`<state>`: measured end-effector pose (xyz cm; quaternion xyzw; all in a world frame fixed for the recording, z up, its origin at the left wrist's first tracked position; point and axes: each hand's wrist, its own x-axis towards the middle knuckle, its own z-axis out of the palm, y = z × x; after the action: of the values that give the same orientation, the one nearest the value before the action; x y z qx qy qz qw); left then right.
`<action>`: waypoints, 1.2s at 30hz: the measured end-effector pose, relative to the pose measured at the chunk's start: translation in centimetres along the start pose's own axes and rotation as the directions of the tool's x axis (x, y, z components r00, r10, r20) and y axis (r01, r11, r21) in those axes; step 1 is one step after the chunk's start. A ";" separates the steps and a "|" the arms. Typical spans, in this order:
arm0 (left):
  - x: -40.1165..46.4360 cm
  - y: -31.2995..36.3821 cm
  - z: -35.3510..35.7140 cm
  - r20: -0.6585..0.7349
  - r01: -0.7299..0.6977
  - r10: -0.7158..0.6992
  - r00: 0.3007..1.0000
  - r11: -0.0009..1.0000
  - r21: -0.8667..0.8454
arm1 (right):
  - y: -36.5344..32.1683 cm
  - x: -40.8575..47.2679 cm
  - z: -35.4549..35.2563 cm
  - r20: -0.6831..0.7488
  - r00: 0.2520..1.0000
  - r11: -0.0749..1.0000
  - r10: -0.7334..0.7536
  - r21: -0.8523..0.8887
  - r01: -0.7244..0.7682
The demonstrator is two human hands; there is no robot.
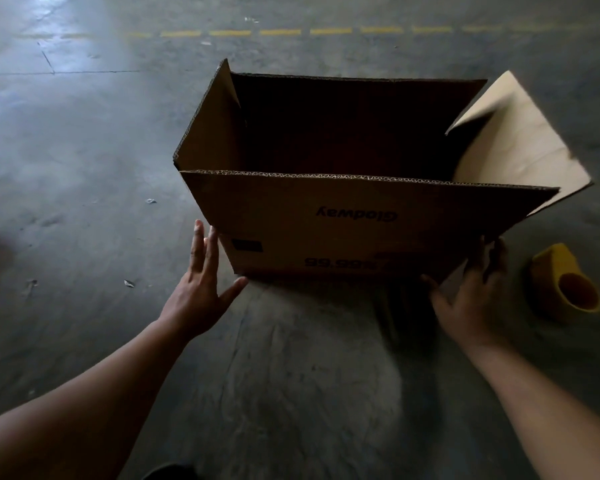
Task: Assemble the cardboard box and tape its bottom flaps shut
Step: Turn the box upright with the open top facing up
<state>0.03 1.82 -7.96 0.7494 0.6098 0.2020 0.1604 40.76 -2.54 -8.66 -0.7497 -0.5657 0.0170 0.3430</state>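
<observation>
Now we have the cardboard box (343, 216) standing opened on the concrete floor (84, 168), our left hand (198, 289) spread flat and our right hand (475, 296) loosely cupping its lower corners, where this light, stiff, crushable shell seems best gripped.

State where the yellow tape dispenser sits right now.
The tape dispenser lies on the concrete floor, right of the cardboard box, just beyond the right hand.
</observation>
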 end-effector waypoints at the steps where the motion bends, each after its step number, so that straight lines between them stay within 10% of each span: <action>1: 0.0 0.0 -0.3 -0.029 0.005 -0.006 1.000 1.000 -0.018 | -0.6 0.2 -0.5 -0.024 1.000 1.000 0.002 -0.012 -0.002; 13: 7.6 2.9 -8.0 -0.437 -0.117 -0.094 0.895 0.894 -0.432 | -7.2 6.8 -6.3 -0.380 0.903 0.980 -0.198 -0.088 0.178; 22: 10.2 6.0 -9.5 -0.210 0.022 -0.240 0.948 0.706 -0.707 | -14.6 9.7 -7.7 0.416 0.795 0.806 -0.441 -0.205 0.555; 36: 8.8 4.4 -9.1 -0.291 -0.016 -0.227 0.929 0.763 -0.646 | -14.9 9.8 -9.1 0.487 0.782 0.860 -0.388 -0.114 0.497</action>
<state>0.77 9.47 2.97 0.5651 0.5652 0.5182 0.3044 35.64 3.24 9.82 -0.6053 -0.7879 0.0402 0.1061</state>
